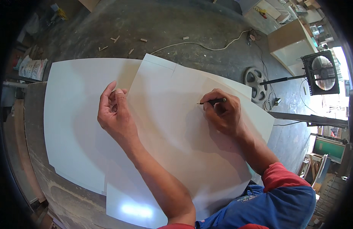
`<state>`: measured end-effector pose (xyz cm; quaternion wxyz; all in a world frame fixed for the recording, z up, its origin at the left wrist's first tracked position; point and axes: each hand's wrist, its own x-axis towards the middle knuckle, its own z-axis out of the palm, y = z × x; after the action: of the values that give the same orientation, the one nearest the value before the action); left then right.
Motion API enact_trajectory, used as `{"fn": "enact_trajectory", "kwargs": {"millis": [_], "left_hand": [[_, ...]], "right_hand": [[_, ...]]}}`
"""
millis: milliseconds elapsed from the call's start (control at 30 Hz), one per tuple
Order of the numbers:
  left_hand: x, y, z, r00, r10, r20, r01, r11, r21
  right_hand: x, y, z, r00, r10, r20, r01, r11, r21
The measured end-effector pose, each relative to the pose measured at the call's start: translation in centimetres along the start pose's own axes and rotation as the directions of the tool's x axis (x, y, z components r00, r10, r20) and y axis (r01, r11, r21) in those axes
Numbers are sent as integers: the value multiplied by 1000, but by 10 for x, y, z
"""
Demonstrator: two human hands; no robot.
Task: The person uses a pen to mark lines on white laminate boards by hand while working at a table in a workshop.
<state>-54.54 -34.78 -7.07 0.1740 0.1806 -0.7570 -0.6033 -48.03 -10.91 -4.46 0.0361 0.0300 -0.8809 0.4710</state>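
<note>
Guide the slim black pen (217,101), pinched in the right grip (224,111), lightly over the large flat white sheet (165,110), perhaps touching; steady with the relaxed, empty left grip (117,110).

Daylight at the far right burns out to white. Hard glare marks the white panels (165,126) at the bottom; soft shadow surrounds the right hand (224,114). The floor (108,23) is dim. Fisheye curves edges toward a black rim, where detail seems blurred.
</note>
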Motion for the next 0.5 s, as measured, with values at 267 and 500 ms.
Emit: {"fn": "enact_trajectory", "kwargs": {"millis": [267, 500], "left_hand": [[1, 0, 0, 1000, 5, 6, -5, 1000, 0], [1, -1, 0, 1000, 5, 8, -5, 1000, 3]], "right_hand": [[0, 11, 7, 989, -142, -51, 140, 989, -41], [-1, 14, 4, 986, -94, -134, 102, 994, 51]]}}
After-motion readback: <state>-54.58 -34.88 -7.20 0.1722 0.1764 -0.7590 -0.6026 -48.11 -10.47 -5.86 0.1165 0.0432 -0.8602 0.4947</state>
